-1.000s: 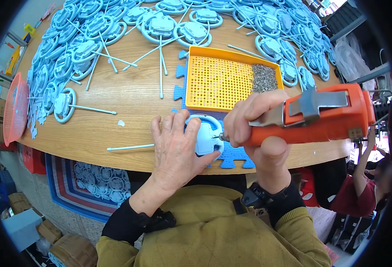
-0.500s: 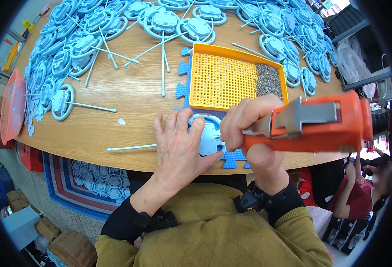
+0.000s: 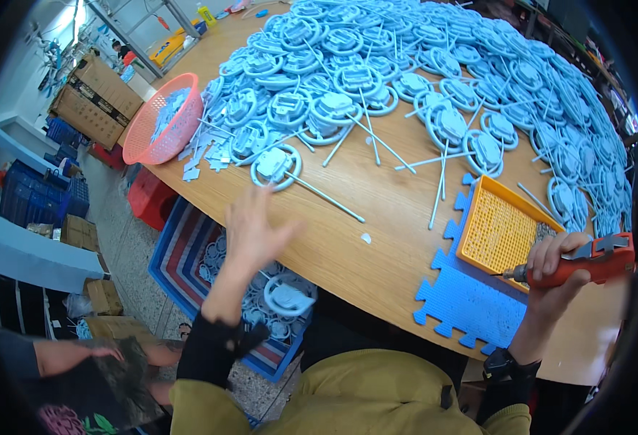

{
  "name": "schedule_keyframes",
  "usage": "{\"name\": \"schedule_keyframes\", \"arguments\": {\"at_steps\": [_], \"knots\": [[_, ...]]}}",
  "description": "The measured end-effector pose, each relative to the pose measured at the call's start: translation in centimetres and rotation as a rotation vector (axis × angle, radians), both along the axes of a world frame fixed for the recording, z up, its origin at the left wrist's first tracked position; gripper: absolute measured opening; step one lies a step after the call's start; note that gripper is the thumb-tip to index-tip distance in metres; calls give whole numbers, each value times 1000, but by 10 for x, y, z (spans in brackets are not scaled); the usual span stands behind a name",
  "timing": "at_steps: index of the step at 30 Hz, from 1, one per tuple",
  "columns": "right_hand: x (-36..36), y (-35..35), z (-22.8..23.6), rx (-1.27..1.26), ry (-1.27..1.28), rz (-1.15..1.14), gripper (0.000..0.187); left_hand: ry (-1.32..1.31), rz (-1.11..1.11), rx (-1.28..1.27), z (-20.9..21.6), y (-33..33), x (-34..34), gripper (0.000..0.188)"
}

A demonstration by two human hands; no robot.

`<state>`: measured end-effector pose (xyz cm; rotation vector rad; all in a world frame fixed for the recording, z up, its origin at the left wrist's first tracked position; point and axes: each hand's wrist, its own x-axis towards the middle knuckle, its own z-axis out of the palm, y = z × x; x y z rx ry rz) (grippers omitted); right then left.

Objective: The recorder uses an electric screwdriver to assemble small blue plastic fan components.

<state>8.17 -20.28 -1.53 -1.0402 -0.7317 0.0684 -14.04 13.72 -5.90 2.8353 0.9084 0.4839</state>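
Hundreds of blue wheel parts (image 3: 348, 80) still cover the bench (image 3: 377, 217), while a floor crate (image 3: 188, 239) holds a few finished ones (image 3: 286, 297). Left hand (image 3: 253, 232) hangs open and empty above that crate; right hand (image 3: 558, 264) grips an orange power screwdriver (image 3: 587, 261) beside the orange tray (image 3: 503, 232) of screws.

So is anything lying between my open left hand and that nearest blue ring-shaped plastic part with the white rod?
Nothing visible. The left hand hovers at the wooden table edge; only bare wood separates it from the blue ring-shaped plastic part.
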Motion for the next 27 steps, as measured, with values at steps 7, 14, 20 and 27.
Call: {"name": "schedule_keyframes", "arguments": {"at_steps": [7, 14, 20, 27], "knots": [[21, 13, -10, -31, 62, -106, 52, -119, 124, 66, -58, 113, 60, 61], [55, 15, -30, 69, 26, -84, 36, -114, -383, -234, 4, 12, 89, 59], [61, 10, -38, 44, 50, -102, 32, 137, -948, -294, 28, -102, 100, 62], [71, 6, -70, -85, 177, -113, 34, 24, -1059, -384, -24, -142, 90, 65]]}}
